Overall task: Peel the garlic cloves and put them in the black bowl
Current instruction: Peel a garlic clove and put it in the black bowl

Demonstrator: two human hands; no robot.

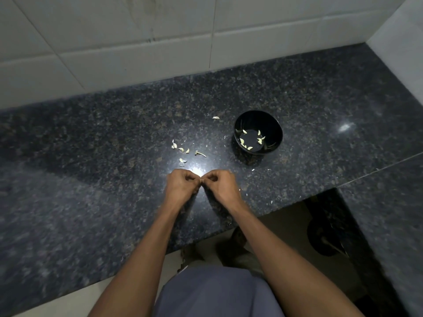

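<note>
Clove: I pinch it between left hand (180, 185) and right hand (220, 185); barely visible, axis unclear.
Fingers: both sets curled tight, tips meeting.
Black bowl (258, 136): two o'clock of my hands, right hand nearer.
Loose cloves (183, 152): eleven o'clock.

Dark speckled granite counter (96, 156) meets white tiled wall (137, 42).
</note>
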